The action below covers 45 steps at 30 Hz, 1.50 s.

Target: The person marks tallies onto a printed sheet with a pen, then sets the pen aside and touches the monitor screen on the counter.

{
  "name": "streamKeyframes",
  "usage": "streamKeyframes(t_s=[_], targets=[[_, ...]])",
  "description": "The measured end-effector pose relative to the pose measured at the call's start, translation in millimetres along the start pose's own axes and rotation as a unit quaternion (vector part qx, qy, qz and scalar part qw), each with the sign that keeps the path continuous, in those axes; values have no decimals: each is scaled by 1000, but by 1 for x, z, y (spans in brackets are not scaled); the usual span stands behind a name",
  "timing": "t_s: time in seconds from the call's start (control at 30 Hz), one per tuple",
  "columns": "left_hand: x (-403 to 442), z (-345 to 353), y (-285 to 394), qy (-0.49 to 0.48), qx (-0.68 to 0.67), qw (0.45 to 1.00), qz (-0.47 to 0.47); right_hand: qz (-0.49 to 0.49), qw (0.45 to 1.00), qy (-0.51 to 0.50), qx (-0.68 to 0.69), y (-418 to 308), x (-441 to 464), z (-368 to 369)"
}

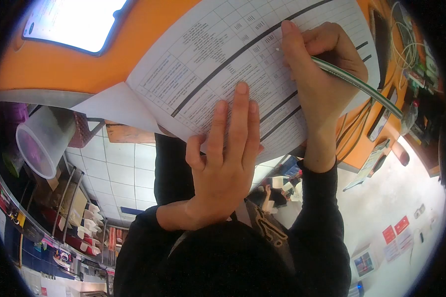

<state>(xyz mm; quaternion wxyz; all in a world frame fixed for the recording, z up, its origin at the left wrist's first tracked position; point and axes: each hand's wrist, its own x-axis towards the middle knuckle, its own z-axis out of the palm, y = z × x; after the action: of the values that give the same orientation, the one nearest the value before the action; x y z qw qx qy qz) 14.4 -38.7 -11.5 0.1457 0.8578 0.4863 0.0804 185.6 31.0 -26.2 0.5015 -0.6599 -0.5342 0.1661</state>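
Observation:
A printed form (218, 39) with tables, dark bars and rows of tally marks lies over the orange desk, its lower left corner bent past the edge. My left hand (228, 143) rests palm down on the lower part of the sheet, fingers stretched out. My right hand (327, 74) is closed around a slim pencil (359, 85) with green, white and dark stripes. The pale tip points at the tally columns; whether it touches the paper I cannot tell. The pencil's back end slants down to the right.
A phone (74, 22) with a bright screen lies on the orange desk (49, 67) at upper left. A translucent plastic tub (44, 141) stands at left. White cables (406, 44) and small items crowd the right side.

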Motion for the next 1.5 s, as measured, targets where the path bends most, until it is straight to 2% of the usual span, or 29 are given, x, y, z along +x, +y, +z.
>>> streamKeyframes(t_s=[0.23, 0.3, 0.77, 0.83, 1.07, 1.13, 1.17, 1.37, 1.5], targets=[[0, -2, -1, -9, -7, 1000, -1, 28, 1000, 6, 12, -3, -1, 2], [-1, 1, -4, -12, -6, 999, 38, 19, 1000, 4, 0, -3, 0, 1], [-1, 3, -2, -10, 18, 999, 40, 30, 1000, 5, -6, -4, -1, 2], [-2, 3, -2, -10, 18, 999, 38, -25, 999, -14, -21, -5, 0, 1], [-2, 2, -3, -10, 20, 999, 41, -27, 999, -17, -15, -2, -1, 0], [-2, 2, -3, -11, 13, 999, 39, 50, 998, 2, 22, -4, -2, 1], [-2, 2, -3, -11, 15, 999, 39, 50, 998, 1, 22, -3, -1, 1], [-1, 2, -2, -15, 15, 999, 37, 38, 999, 1, 24, -2, 0, 2], [-2, 5, -2, -3, 13, 999, 38, -30, 999, 0, -44, 1, 0, -1]])
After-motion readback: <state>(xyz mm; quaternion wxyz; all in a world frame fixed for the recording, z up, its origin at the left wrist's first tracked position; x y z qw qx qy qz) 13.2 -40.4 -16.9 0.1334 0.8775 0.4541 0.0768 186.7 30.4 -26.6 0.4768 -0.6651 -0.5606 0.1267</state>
